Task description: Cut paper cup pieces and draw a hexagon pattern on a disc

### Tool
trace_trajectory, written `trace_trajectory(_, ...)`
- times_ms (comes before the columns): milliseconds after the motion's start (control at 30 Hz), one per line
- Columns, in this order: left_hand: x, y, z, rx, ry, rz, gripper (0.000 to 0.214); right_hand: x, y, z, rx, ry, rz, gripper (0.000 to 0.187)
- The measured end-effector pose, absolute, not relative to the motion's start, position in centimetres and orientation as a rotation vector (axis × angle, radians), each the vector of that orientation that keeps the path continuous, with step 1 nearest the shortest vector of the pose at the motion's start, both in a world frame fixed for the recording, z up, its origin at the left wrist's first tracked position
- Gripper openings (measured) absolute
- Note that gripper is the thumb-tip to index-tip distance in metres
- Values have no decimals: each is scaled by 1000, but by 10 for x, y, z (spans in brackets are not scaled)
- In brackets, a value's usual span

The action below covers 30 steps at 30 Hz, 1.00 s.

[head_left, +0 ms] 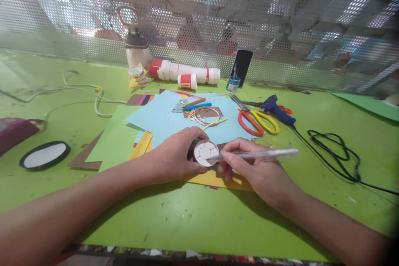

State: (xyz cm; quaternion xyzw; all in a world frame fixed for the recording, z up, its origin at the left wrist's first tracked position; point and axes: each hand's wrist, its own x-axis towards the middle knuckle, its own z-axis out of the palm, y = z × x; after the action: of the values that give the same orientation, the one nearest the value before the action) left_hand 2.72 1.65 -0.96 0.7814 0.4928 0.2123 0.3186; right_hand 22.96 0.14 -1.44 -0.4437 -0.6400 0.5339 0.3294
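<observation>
My left hand is wrapped around a small white round piece, with thumb and fingers at its rim. Dark lines on its face form a football-like pattern of hexagons. A clear pen is pinched in my right hand, and its tip meets the lower right part of the white face. Both hands are over a pile of coloured paper, with light blue sheets behind them and a yellow sheet under them. What lies beneath the round piece is hidden by my fingers.
Scissors and a blue glue gun with a black cord lie to the right. Behind stand a large bottle, paper cup and phone. A black-rimmed white oval is left. A perforated screen closes the back.
</observation>
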Motion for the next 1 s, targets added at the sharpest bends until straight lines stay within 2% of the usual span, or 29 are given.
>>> trace_trajectory(1000, 26, 17, -13, 2091, 1298, 554, 41, 231, 1, -16, -1176, -1671, 1399, 17)
